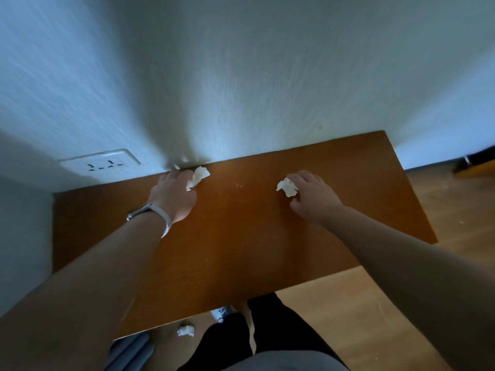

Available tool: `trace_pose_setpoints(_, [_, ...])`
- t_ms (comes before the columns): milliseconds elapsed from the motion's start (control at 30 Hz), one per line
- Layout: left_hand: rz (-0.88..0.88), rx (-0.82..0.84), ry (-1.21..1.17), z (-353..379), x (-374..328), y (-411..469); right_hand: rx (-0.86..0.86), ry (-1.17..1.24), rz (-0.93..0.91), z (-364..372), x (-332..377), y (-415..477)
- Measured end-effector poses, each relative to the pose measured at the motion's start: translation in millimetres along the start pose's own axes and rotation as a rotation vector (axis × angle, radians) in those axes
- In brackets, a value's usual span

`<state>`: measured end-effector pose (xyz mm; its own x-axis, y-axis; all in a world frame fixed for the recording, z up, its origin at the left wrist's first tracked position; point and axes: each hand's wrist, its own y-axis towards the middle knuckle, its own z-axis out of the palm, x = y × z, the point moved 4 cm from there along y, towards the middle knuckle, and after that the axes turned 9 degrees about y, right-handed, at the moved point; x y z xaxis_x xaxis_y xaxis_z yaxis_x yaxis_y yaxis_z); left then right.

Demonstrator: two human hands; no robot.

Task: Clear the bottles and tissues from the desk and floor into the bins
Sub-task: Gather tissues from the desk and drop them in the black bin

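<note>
A white socket (99,164) sits in the rough-textured wall (241,76). The left hand (174,195) reaches the far edge of the smooth brown desk (241,250). Its fingers are blurred, so I cannot tell their grasp; a crumpled left tissue (198,178) touches it. A floor tissue (185,331) lies below the desk's near edge. The right hand (313,196) pinches the right tissue (287,187) on the desk. A wood floor (375,303) spreads to the right.

Left tissue (198,178), right tissue (287,187), floor tissue (185,330), crumpled
</note>
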<state>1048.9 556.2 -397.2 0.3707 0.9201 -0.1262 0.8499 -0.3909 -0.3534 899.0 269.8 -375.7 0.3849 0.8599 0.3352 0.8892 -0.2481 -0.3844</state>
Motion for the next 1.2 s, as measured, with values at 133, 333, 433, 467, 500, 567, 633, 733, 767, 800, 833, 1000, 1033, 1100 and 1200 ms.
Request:
trace_pose_setpoints(133, [0.019, -0.115, -0.071, 11, -13, -11, 0.036, 0.019, -0.021, 11, -5, 9])
trace_pose_setpoints(333, [-0.015, -0.184, -0.167, 16, -26, -34, 0.026, 0.026, -0.093, 19, -10, 6])
trace_pose_setpoints(433, [-0.06, -0.172, -0.268, 15, -35, -48, 0.043, 0.027, -0.101, 20, -11, 2])
trace_pose_setpoints(467, [-0.057, -0.176, -0.291, 15, -37, -52, 0.049, 0.036, -0.099, 21, -11, 1])
trace_pose_setpoints(500, [-0.051, -0.183, -0.307, 15, -40, -56, 0.054, 0.042, -0.099, 21, -10, -2])
trace_pose_setpoints(567, [-0.049, -0.203, -0.337, 13, -45, -64, 0.056, 0.052, -0.096, 20, -9, -8])
trace_pose_setpoints(633, [-0.055, -0.219, -0.372, 9, -49, -73, 0.041, 0.071, -0.086, 17, -8, -17])
trace_pose_setpoints(733, [-0.05, -0.239, -0.415, 0, -53, -88, 0.01, 0.093, -0.078, 11, -4, -33])
trace_pose_setpoints(767, [-0.043, -0.246, -0.425, -4, -54, -93, 0.004, 0.101, -0.073, 7, -2, -40])
trace_pose_setpoints(800, [-0.033, -0.255, -0.432, -8, -54, -99, -0.011, 0.107, -0.067, 3, 1, -47])
trace_pose_setpoints(833, [-0.023, -0.264, -0.439, -12, -55, -105, -0.03, 0.113, -0.056, -1, 3, -55])
trace_pose_setpoints(1000, [0.018, -0.281, -0.498, -31, -56, -132, -0.157, 0.187, -0.01, -29, 22, -103])
trace_pose_setpoints(1033, [0.03, -0.28, -0.501, -34, -58, -137, -0.183, 0.207, -0.006, -35, 26, -114])
trace_pose_setpoints(1100, [0.054, -0.274, -0.512, -41, -63, -145, -0.241, 0.256, -0.001, -46, 33, -135])
trace_pose_setpoints(1200, [0.106, -0.257, -0.538, -49, -77, -156, -0.331, 0.352, 0.02, -57, 37, -165])
